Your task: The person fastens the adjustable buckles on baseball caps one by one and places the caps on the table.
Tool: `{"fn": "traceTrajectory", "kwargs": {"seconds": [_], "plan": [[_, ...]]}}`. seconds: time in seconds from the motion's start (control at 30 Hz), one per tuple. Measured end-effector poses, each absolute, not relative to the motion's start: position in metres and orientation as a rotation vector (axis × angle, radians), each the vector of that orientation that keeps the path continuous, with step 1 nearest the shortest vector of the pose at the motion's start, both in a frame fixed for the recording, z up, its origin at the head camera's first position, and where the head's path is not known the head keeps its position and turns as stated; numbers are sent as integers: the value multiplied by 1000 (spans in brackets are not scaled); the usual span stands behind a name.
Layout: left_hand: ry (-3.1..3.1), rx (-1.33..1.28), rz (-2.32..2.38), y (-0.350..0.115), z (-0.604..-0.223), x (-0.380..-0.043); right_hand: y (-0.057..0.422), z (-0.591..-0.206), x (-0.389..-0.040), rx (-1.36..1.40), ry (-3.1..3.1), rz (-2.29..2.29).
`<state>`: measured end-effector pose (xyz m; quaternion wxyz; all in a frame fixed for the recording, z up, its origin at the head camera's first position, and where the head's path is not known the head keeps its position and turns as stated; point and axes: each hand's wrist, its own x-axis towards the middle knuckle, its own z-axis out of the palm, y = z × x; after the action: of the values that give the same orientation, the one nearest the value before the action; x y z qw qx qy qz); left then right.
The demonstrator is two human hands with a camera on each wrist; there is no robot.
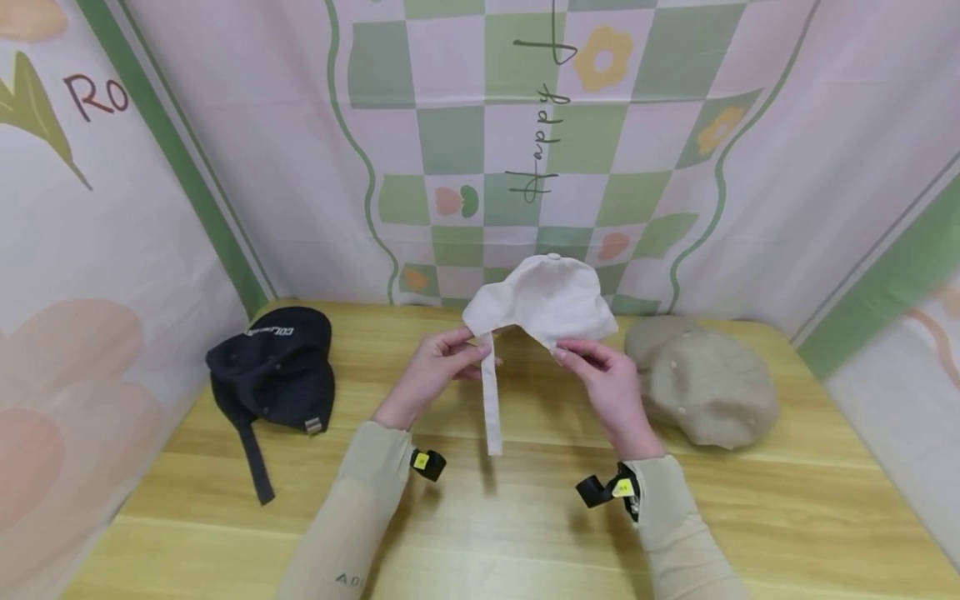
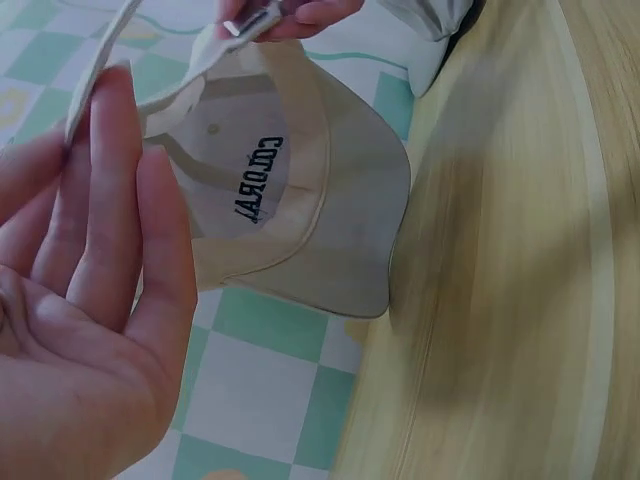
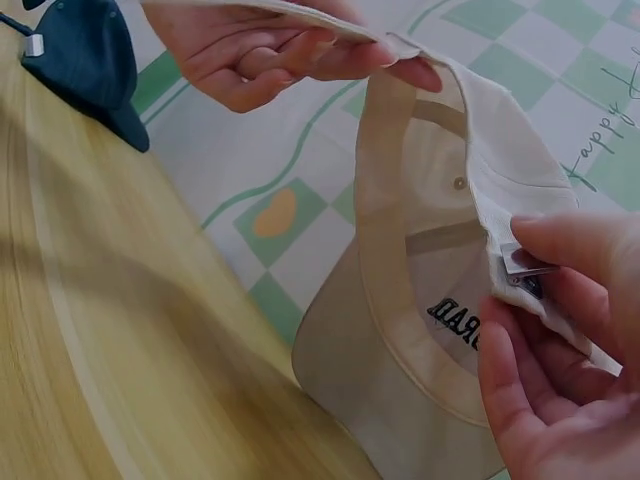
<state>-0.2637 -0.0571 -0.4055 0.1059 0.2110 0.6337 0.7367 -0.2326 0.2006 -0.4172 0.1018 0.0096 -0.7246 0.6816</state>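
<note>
A white baseball cap (image 1: 558, 296) is held up above the table, its back opening facing me. My left hand (image 1: 447, 360) pinches the cap's strap (image 1: 491, 408) near where it joins the cap, and the loose end hangs down. On the other side, my right hand (image 1: 607, 387) pinches the cap's back edge at a metal buckle (image 3: 524, 262). Strap and buckle are apart. Dark lettering (image 2: 260, 180) shows inside the cap in the left wrist view. The brim (image 2: 355, 215) points away from me.
A navy cap (image 1: 273, 367) with its strap undone lies at the left of the wooden table (image 1: 517, 533). At the right rests a beige cap (image 1: 708, 383), close beside my right hand. A checkered cloth (image 1: 517, 142) hangs behind the table.
</note>
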Motion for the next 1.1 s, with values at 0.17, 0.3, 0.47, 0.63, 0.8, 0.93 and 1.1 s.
{"fn": "traceTrajectory", "kwargs": {"seconds": [0.17, 0.3, 0.47, 0.63, 0.8, 0.93, 1.1], "plan": [[1850, 681, 2145, -57, -405, -263, 200, -416, -230, -48, -2179, 1926], [1853, 713, 2128, -57, -403, -261, 199, -415, -229, -77, -2174, 1873], [1869, 754, 2116, -57, -402, -260, 200, -415, -229, -102, -2188, 1840], [1852, 733, 2143, -55, -401, -258, 198, -415, -231, -99, -2214, 1828], [1897, 733, 2130, -52, -400, -257, 196, -416, -232, 1, -2166, 1892], [1941, 750, 2098, -50, -399, -256, 195, -417, -233, 55, -2120, 1942], [1817, 793, 2147, -48, -399, -257, 194, -418, -233, 80, -2099, 1977]]}}
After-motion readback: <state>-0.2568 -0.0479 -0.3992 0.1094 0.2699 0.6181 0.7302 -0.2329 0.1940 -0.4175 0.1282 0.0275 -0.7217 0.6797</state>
